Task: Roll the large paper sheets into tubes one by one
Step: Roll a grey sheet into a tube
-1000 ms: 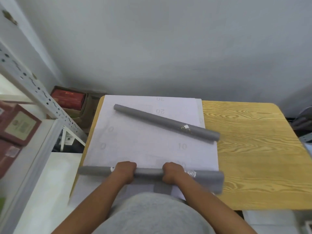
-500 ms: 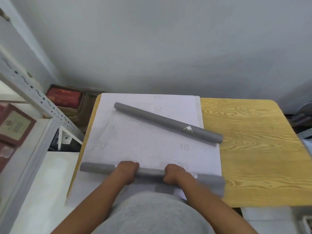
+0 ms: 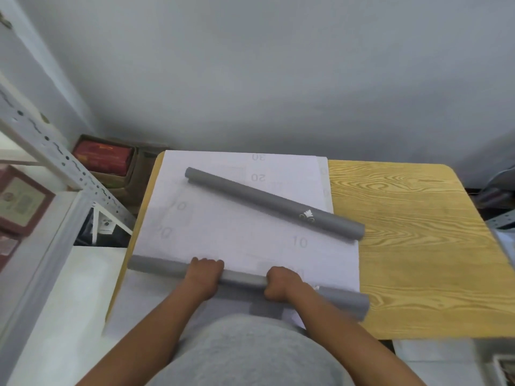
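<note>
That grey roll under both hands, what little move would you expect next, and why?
Probably another short push away from the body, turning the near grey roll further up the white sheet. Both the left hand and the right hand grip it, and most of the sheet lies flat beyond it. The finished tube lies across that sheet, so it may soon need moving.

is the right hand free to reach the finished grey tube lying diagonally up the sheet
Probably not yet: the right hand grips the near roll. The path over the flat sheet to the finished tube looks clear.
</note>
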